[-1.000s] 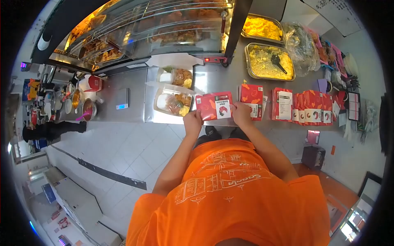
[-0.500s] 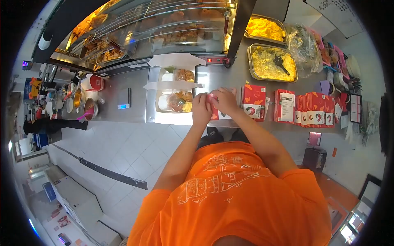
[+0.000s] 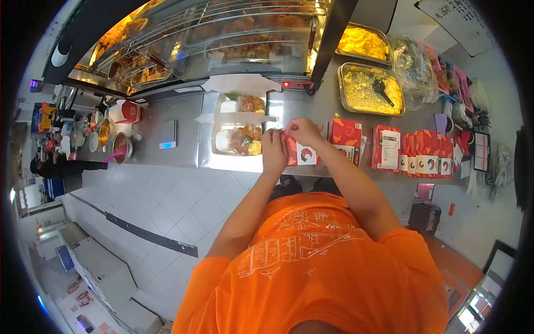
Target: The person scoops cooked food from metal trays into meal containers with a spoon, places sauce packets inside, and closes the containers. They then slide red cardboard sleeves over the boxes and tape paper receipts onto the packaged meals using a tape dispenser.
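A flat red and white printed carton [image 3: 301, 155] lies on the counter in front of me. My left hand [image 3: 274, 151] is closed along the carton's left edge, its fingers pointing away from me. My right hand [image 3: 305, 133] pinches the carton's far left corner, close to the left fingertips; the pinched part is mostly hidden by the fingers. Just left of my hands, an open white meal box [image 3: 227, 149] holds rice, a wrapped portion and yellow food. Behind it stands a second open meal box [image 3: 229, 104] with rice, greens and browned pieces.
Right of my hands stand red cartons [image 3: 346, 133] and more in a row [image 3: 423, 150]. Trays of yellow food [image 3: 343, 94] sit behind, one with a black spoon [image 3: 382, 92]. A lit glass food warmer [image 3: 245, 47] borders the counter. A scale [image 3: 168, 134] and bowls [image 3: 123, 146] are left.
My right hand has shifted slightly up and away from the carton's face, uncovering more of its printed front. The left hand stays at the carton's left edge.
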Action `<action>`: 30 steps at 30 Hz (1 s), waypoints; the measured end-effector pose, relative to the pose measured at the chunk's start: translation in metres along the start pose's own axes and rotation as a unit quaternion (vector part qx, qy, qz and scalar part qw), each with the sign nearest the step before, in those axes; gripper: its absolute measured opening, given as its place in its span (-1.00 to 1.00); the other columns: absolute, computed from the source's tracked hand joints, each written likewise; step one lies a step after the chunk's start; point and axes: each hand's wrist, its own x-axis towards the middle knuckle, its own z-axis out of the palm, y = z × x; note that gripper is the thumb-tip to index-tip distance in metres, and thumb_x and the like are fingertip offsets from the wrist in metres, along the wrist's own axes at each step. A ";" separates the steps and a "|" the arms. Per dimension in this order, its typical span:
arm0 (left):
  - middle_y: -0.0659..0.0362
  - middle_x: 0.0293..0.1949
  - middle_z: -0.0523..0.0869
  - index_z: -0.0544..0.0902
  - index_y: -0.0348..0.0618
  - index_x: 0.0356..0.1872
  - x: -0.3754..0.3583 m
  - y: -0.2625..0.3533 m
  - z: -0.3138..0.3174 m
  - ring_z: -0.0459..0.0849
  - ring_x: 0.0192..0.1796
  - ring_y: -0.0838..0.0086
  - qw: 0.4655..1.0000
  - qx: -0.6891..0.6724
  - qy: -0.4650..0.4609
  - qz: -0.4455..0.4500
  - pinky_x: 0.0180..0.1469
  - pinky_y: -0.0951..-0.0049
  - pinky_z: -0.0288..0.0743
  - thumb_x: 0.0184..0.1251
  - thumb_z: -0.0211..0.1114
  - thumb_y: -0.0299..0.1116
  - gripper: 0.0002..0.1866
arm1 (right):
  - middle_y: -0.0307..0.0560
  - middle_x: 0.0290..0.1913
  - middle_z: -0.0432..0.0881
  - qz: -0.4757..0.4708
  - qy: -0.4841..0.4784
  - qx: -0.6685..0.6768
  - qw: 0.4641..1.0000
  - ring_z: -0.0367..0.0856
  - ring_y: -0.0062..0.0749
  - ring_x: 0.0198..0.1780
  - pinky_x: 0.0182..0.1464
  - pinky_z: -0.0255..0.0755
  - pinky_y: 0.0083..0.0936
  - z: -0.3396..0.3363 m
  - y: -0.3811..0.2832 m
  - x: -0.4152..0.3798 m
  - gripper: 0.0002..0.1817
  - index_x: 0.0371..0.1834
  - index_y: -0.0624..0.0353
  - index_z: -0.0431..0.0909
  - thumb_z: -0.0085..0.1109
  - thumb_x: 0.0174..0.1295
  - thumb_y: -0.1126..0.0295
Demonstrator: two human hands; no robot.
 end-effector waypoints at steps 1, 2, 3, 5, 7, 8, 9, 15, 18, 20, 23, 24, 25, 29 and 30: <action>-0.14 -0.06 0.55 0.58 -0.31 -0.05 0.001 0.000 0.000 0.54 0.02 -0.05 1.000 -0.005 0.014 0.005 0.08 0.07 0.43 0.46 0.15 -0.42 -0.82 | -0.19 -0.36 0.73 -0.014 -0.004 0.081 0.997 0.66 -0.38 -0.20 -0.04 0.14 -0.24 -0.002 -0.002 0.002 -0.85 -0.38 0.00 0.74 0.31 0.21 0.21; -0.14 -0.06 0.55 0.58 -0.31 -0.05 0.001 -0.001 0.001 0.54 0.02 -0.05 1.000 -0.004 0.014 0.006 0.08 0.07 0.43 0.46 0.15 -0.42 -0.82 | -0.19 -0.36 0.73 -0.015 -0.003 0.082 0.997 0.66 -0.38 -0.20 -0.04 0.14 -0.24 -0.002 -0.003 -0.001 -0.85 -0.38 0.00 0.74 0.31 0.21 0.21; -0.13 -0.08 0.56 0.58 -0.32 -0.06 0.000 -0.002 0.001 0.53 0.00 -0.04 1.000 -0.002 0.015 0.008 0.08 0.06 0.43 0.44 0.16 -0.44 -0.82 | -0.18 -0.34 0.74 -0.040 0.036 0.062 0.997 0.67 -0.41 -0.21 -0.06 0.21 -0.26 -0.001 -0.003 -0.008 -0.86 -0.36 0.02 0.74 0.32 0.21 0.24; -0.12 -0.10 0.57 0.58 -0.32 -0.07 0.001 -0.001 0.000 0.52 -0.01 -0.04 1.000 -0.003 0.018 0.010 0.07 0.05 0.42 0.42 0.18 -0.45 -0.83 | -0.17 -0.32 0.75 -0.066 0.077 0.040 0.994 0.68 -0.44 -0.22 -0.09 0.28 -0.28 0.002 0.003 -0.009 -0.88 -0.33 0.05 0.74 0.33 0.20 0.27; -0.11 -0.10 0.57 0.59 -0.32 -0.09 -0.001 -0.001 0.000 0.52 -0.01 -0.03 1.000 0.000 0.006 0.003 0.07 0.05 0.42 0.41 0.18 -0.46 -0.83 | -0.17 -0.33 0.74 -0.145 0.168 0.148 0.964 0.69 -0.43 -0.24 -0.11 0.43 -0.39 0.008 0.014 -0.009 -0.90 -0.31 0.12 0.73 0.34 0.21 0.34; -0.11 -0.10 0.57 0.59 -0.32 -0.09 -0.001 -0.002 0.001 0.52 -0.01 -0.03 1.000 -0.001 0.007 0.002 0.07 0.05 0.42 0.41 0.18 -0.46 -0.83 | -0.17 -0.33 0.74 -0.145 0.168 0.146 0.964 0.69 -0.43 -0.24 -0.11 0.43 -0.39 0.005 0.019 -0.012 -0.90 -0.31 0.12 0.73 0.34 0.21 0.34; -0.11 -0.10 0.57 0.60 -0.32 -0.10 -0.002 -0.003 0.002 0.52 -0.02 -0.03 1.000 0.001 0.004 0.000 0.07 0.06 0.42 0.41 0.18 -0.46 -0.84 | -0.15 -0.32 0.74 -0.134 0.170 0.200 0.955 0.69 -0.43 -0.25 -0.10 0.47 -0.43 0.003 0.024 -0.016 -0.90 -0.29 0.15 0.72 0.33 0.23 0.37; -0.12 -0.10 0.57 0.57 -0.33 -0.16 0.000 -0.003 0.001 0.52 -0.02 -0.05 1.000 0.005 -0.006 -0.010 0.07 0.05 0.42 0.40 0.18 -0.47 -0.87 | 0.00 -0.22 0.74 -0.036 0.211 0.212 0.954 0.70 -0.43 -0.19 -0.19 0.52 -0.49 -0.063 0.033 -0.016 -0.82 -0.16 0.20 0.72 0.31 0.25 0.36; -0.15 -0.06 0.54 0.54 -0.34 -0.19 0.000 -0.002 0.002 0.51 0.01 -0.08 1.000 -0.001 -0.002 -0.001 0.09 0.03 0.41 0.41 0.18 -0.46 -0.88 | 0.07 -0.21 0.75 -0.031 0.173 0.246 0.953 0.72 -0.37 -0.22 -0.17 0.55 -0.47 -0.051 0.048 0.006 -0.78 -0.12 0.22 0.72 0.32 0.23 0.38; -0.18 -0.03 0.53 0.53 -0.35 -0.19 0.000 -0.001 0.001 0.51 0.03 -0.10 1.000 -0.004 0.012 0.011 0.11 0.02 0.40 0.41 0.17 -0.46 -0.87 | 0.09 -0.23 0.75 -0.066 0.166 0.403 0.897 0.73 -0.33 -0.25 -0.18 0.56 -0.43 -0.033 0.066 0.023 -0.77 -0.11 0.21 0.72 0.33 0.21 0.37; -0.25 0.07 0.46 0.52 -0.35 -0.15 -0.002 -0.001 0.000 0.46 0.12 -0.16 1.000 0.006 0.005 0.013 0.17 -0.02 0.37 0.47 0.12 -0.43 -0.85 | 0.12 -0.23 0.74 -0.095 0.160 0.150 0.971 0.73 -0.24 -0.24 -0.17 0.57 -0.30 -0.035 0.066 0.022 -0.67 0.02 0.22 0.64 0.34 0.20 0.39; -0.26 0.08 0.45 0.51 -0.36 -0.15 -0.002 -0.002 0.000 0.47 0.12 -0.16 1.000 0.000 0.003 0.014 0.17 -0.02 0.37 0.47 0.11 -0.43 -0.84 | 0.12 -0.25 0.73 -0.071 0.162 0.102 0.979 0.72 -0.18 -0.24 -0.16 0.57 -0.27 -0.036 0.063 0.017 -0.67 0.02 0.24 0.60 0.33 0.20 0.40; -0.27 0.08 0.45 0.51 -0.37 -0.15 -0.001 -0.002 0.000 0.47 0.12 -0.17 1.000 -0.007 0.000 0.014 0.17 -0.02 0.38 0.48 0.11 -0.43 -0.84 | 0.13 -0.26 0.72 -0.047 0.163 0.054 0.984 0.72 -0.12 -0.24 -0.16 0.56 -0.23 -0.041 0.053 0.008 -0.67 0.01 0.25 0.57 0.32 0.21 0.41; -0.26 0.07 0.45 0.50 -0.38 -0.15 -0.001 -0.004 -0.001 0.48 0.10 -0.18 1.000 -0.017 -0.009 0.009 0.16 -0.02 0.38 0.47 0.11 -0.43 -0.83 | 0.15 -0.24 0.70 -0.025 0.210 0.181 0.961 0.71 -0.02 -0.25 -0.17 0.56 -0.23 -0.045 0.022 -0.012 -0.73 -0.08 0.27 0.51 0.29 0.23 0.40; -0.26 0.06 0.47 0.51 -0.37 -0.16 -0.001 -0.004 -0.001 0.49 0.10 -0.17 1.000 -0.027 -0.009 0.003 0.17 -0.01 0.39 0.46 0.13 -0.43 -0.84 | 0.12 -0.25 0.69 -0.072 0.245 0.222 0.941 0.68 0.02 -0.25 -0.16 0.54 -0.20 -0.042 0.022 -0.013 -0.76 -0.14 0.26 0.52 0.29 0.23 0.37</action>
